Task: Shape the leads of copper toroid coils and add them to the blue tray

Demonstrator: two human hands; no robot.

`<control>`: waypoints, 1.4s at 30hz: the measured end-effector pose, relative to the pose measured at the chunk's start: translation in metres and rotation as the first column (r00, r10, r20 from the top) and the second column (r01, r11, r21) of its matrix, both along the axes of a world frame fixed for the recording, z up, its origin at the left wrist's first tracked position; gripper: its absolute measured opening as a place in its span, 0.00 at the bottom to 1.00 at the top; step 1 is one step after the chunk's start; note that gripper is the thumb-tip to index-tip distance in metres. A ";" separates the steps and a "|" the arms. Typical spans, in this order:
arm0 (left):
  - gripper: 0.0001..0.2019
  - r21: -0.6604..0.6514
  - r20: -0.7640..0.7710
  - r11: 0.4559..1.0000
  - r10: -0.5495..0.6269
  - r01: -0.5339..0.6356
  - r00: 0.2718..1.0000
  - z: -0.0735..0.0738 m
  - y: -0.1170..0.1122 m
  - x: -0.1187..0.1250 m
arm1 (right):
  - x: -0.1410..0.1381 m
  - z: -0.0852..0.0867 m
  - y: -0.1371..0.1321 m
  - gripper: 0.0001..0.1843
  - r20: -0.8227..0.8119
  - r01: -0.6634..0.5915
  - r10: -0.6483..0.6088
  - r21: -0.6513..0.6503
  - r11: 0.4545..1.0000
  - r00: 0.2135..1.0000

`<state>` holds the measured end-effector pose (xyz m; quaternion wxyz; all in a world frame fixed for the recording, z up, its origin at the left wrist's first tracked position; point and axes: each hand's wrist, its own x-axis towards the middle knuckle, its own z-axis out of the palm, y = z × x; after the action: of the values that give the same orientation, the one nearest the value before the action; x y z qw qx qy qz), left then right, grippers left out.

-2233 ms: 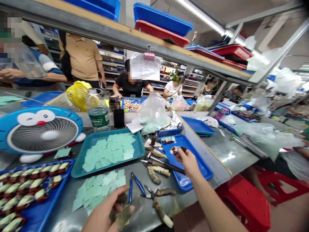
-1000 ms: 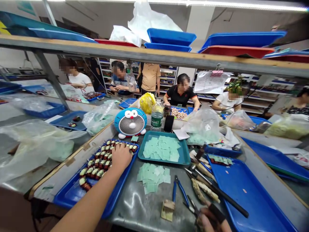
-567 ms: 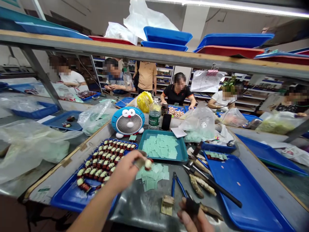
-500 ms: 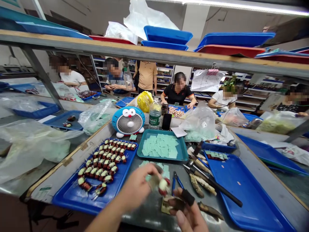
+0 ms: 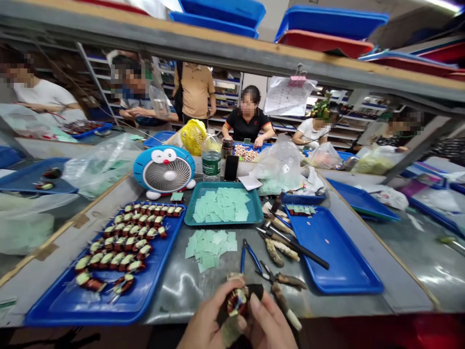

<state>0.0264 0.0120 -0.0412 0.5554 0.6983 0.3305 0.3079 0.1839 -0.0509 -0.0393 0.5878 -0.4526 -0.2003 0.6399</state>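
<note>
Both hands meet at the bottom centre, close to the near table edge. My left hand and my right hand pinch a small wound coil with copper wire and a red end between their fingertips. A dark finger cover shows on my right hand. To the left lies a blue tray holding rows of several similar coils. Loose green paper squares lie on the metal table just beyond my hands.
A teal tray of green squares stands behind, with a cartoon desk fan and water bottle. Blue-handled pliers and taped tools lie centre-right beside an empty blue tray. Other people work across the bench.
My left hand took one coil from the left blue tray and brought it to my right hand. Both hands now hold it at the near edge. The view tilted down.
</note>
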 end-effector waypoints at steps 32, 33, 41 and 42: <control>0.25 -0.554 0.197 0.820 0.296 -0.143 0.934 0.010 0.021 0.006 | 0.102 -0.041 0.056 0.22 0.994 -0.016 -0.027 0.029 0.999 0.108; 0.25 -0.540 0.189 0.827 0.300 -0.157 0.935 0.010 0.021 0.006 | 0.095 -0.042 0.066 0.18 0.995 -0.043 -0.028 0.032 0.999 0.099; 0.26 -0.434 0.163 0.893 0.212 -0.123 0.964 0.016 0.016 -0.006 | 0.084 -0.028 0.064 0.22 0.979 -0.067 0.031 -0.018 0.998 0.199; 0.26 -0.411 0.133 0.903 0.199 -0.128 0.971 0.017 0.016 -0.007 | 0.085 -0.021 0.053 0.25 0.969 -0.076 0.060 -0.043 0.996 0.238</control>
<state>0.0191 0.0283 -0.0245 0.6846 0.5107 0.3947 0.3388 0.2692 0.0020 -0.0608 0.3144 -0.7378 -0.5431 0.2488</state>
